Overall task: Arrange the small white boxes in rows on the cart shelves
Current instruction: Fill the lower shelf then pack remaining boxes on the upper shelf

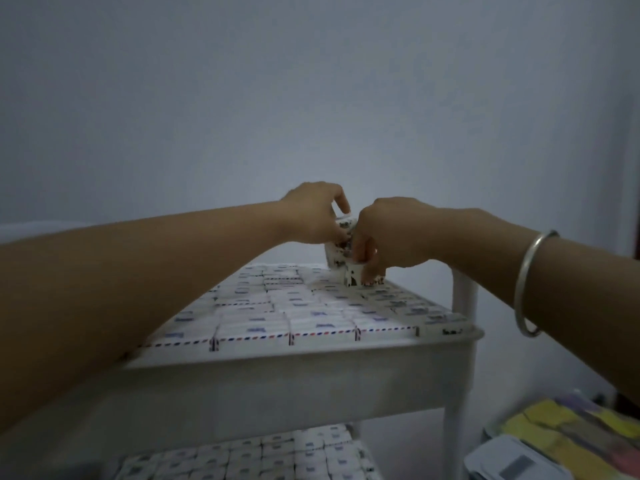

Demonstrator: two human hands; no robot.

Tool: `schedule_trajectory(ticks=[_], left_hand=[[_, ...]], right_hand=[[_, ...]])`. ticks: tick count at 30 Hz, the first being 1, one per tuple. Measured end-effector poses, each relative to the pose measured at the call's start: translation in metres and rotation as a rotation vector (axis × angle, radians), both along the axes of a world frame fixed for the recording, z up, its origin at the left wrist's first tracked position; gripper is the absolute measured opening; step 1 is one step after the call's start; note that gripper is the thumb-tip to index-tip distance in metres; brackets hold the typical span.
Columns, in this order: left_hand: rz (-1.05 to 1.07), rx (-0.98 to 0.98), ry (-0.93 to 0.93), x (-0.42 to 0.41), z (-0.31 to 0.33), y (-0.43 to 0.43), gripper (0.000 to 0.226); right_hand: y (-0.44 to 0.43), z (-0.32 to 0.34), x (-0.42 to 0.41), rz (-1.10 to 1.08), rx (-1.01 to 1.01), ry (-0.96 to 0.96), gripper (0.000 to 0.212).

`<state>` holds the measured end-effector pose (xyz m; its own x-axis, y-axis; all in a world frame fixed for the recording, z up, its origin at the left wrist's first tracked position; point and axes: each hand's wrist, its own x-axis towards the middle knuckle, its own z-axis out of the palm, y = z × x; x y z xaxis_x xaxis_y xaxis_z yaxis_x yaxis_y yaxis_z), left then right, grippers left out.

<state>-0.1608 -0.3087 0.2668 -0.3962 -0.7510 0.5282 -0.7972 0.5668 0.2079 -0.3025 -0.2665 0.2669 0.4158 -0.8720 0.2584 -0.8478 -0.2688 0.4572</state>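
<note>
Left hand [313, 216], right hand [391, 233], both gripping small white boxes [337, 259] between them, at far end of cart shelf [298, 355]

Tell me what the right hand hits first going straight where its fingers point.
Its fingers point down, so the right hand would probably first meet the layer of white boxes on the cart's top shelf, just under the box it grips; the gap is unclear.

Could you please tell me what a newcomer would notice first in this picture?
Both hands meet at the far side of the top shelf, where the left hand and right hand grip a small stack of boxes. The shelf is tiled with white boxes edge to edge, and a silver bangle circles the right wrist.
</note>
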Motion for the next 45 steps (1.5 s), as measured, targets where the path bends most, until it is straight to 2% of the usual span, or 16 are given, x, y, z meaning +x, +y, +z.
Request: schedule_trajectory(ticks=[2,5,8,11,14,17,21,25,30,33,38,41,45], left_hand=[[-0.040,0.078,-0.003,-0.010,-0.003,-0.005,0.043],[-0.079,0.151,0.029,-0.022,-0.005,-0.013,0.026],[-0.116,0.221,0.028,-0.026,-0.007,-0.019,0.022],[-0.138,0.403,-0.061,-0.021,-0.011,-0.023,0.023],[-0.127,0.522,-0.138,-0.013,-0.009,-0.023,0.029],[-0.138,0.576,-0.162,-0.010,-0.008,-0.021,0.029],[-0.138,0.623,-0.195,-0.009,-0.013,-0.018,0.033],[-0.171,0.619,-0.181,-0.006,-0.014,-0.013,0.026],[-0.077,0.469,-0.200,-0.001,-0.013,0.005,0.036],[0.010,0.333,-0.098,0.013,-0.011,0.033,0.043],[-0.021,0.064,0.142,0.070,-0.023,0.114,0.047],[-0.098,-0.030,0.214,0.110,-0.057,0.173,0.049],[-0.093,0.129,0.307,0.157,-0.138,0.228,0.050]], right_hand=[[-0.003,-0.002,-0.001,-0.001,0.037,0.017,0.033],[-0.005,-0.003,-0.003,-0.006,0.082,0.020,0.030],[-0.005,-0.004,-0.003,-0.016,0.115,0.029,0.027],[-0.004,-0.006,-0.002,-0.022,0.121,0.035,0.025],[0.002,-0.004,0.000,-0.033,0.148,-0.050,0.020],[0.011,-0.002,0.002,-0.032,0.108,-0.127,0.020],[0.027,-0.001,0.008,-0.012,-0.031,-0.184,0.036],[0.050,0.001,0.012,0.020,-0.074,-0.294,0.044],[0.072,-0.013,0.011,0.084,-0.156,-0.371,0.045],[0.085,-0.029,0.014,0.173,-0.278,-0.492,0.038],[0.124,-0.076,0.043,0.421,-0.359,-0.797,0.020],[0.149,-0.122,0.081,0.590,-0.287,-0.893,0.017],[0.161,-0.199,0.144,0.635,0.064,-0.896,0.017]])
